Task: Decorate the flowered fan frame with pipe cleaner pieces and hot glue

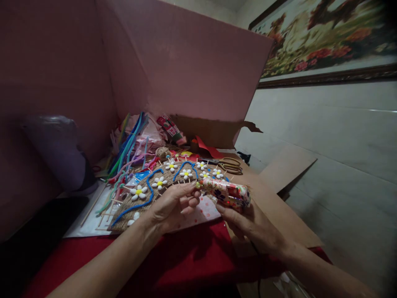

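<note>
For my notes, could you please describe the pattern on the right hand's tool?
The tool has a multicoloured floral print, clearest in the head view.

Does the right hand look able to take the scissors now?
Probably not yet: the right hand holds the patterned tool, though the scissors lie just beyond it, handles uncovered.

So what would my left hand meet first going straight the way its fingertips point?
Probably the flower-patterned tool in your right hand, just ahead of your left hand, though depth is unclear.
</note>
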Tool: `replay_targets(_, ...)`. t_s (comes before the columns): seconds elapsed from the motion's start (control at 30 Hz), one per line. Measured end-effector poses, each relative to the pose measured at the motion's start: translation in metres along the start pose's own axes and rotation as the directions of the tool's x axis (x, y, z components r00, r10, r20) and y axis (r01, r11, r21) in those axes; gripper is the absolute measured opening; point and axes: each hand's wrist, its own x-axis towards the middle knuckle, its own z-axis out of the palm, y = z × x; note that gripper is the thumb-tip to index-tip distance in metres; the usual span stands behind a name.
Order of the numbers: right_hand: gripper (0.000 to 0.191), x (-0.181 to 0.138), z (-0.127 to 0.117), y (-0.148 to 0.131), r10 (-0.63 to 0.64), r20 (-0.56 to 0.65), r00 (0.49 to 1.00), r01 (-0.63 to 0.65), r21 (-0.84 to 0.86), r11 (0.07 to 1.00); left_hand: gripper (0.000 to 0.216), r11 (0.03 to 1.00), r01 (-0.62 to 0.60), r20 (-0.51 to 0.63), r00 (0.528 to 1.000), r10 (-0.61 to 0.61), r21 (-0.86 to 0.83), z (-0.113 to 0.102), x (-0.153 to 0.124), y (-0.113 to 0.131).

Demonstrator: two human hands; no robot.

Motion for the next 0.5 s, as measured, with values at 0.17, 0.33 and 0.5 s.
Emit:
replay_targets(0.17, 0.028, 0.0006, -0.0007, -0.0001, -0.022, 0.0, 1.0, 0.022, -0.001, 1.0, 0.017, 1.0, -0.016, 0.028, 0.999, 0.016, 0.013, -0.0004, -0.0012, -0.0002)
replay_targets(0.33, 0.027, 0.002, -0.0002, 0.0, 0.007, 0.019, 1.0, -0.008, 0.011, 1.0, 0.019, 0.999, -0.037, 0.074, 0.997, 0.035, 0.024, -0.0012, -0.0001, -0.0004)
replay_targets(0.5, 0.03, 0.005, -0.003, 0.0017, -0.018, -0.012, 1.0, 0.018, 0.03, 0.999, 0.018, 0.999, -0.035, 0.052, 0.998, 0.034, 0.021, -0.0019, 0.0001, -0.0012)
